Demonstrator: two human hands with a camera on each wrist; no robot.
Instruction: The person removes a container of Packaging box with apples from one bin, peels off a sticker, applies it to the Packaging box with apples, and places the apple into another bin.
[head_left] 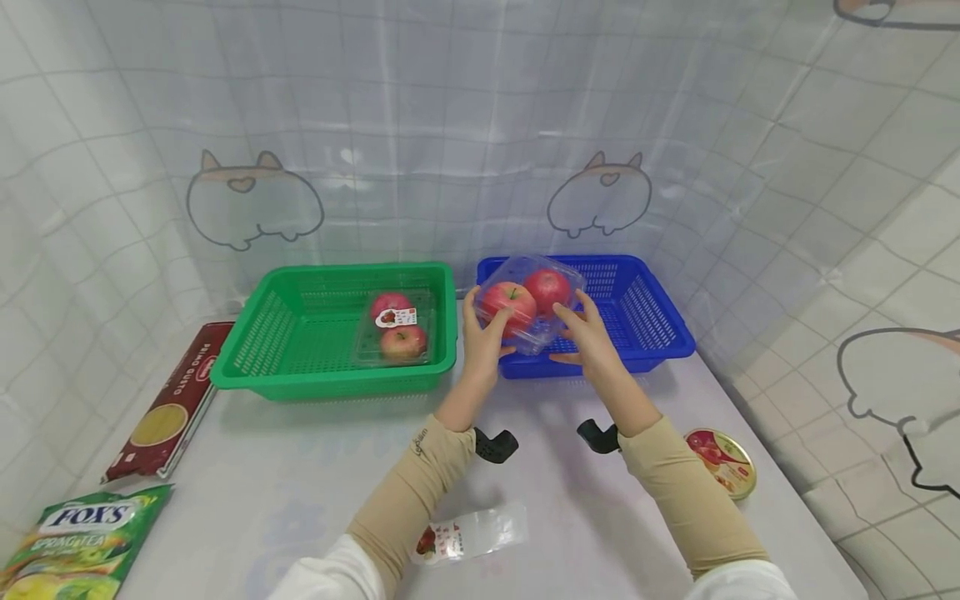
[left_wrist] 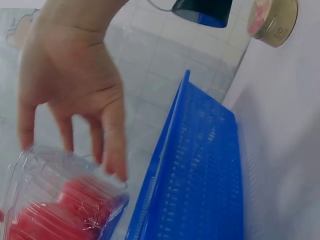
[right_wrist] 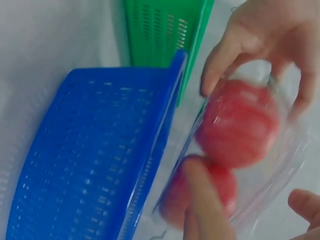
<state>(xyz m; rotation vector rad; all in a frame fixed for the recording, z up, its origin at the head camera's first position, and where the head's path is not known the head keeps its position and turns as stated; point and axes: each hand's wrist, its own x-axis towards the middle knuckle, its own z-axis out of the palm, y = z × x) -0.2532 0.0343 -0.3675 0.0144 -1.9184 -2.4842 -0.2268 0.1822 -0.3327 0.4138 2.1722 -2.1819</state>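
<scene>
Hand-held apple box, FOX'S SPRING TEA bag, PRIMO GUSTO packet

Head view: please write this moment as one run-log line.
left hand: grips clear box; right hand: touches same box; contents: two apples; location: near blue basket; green basket: another apple box
</scene>
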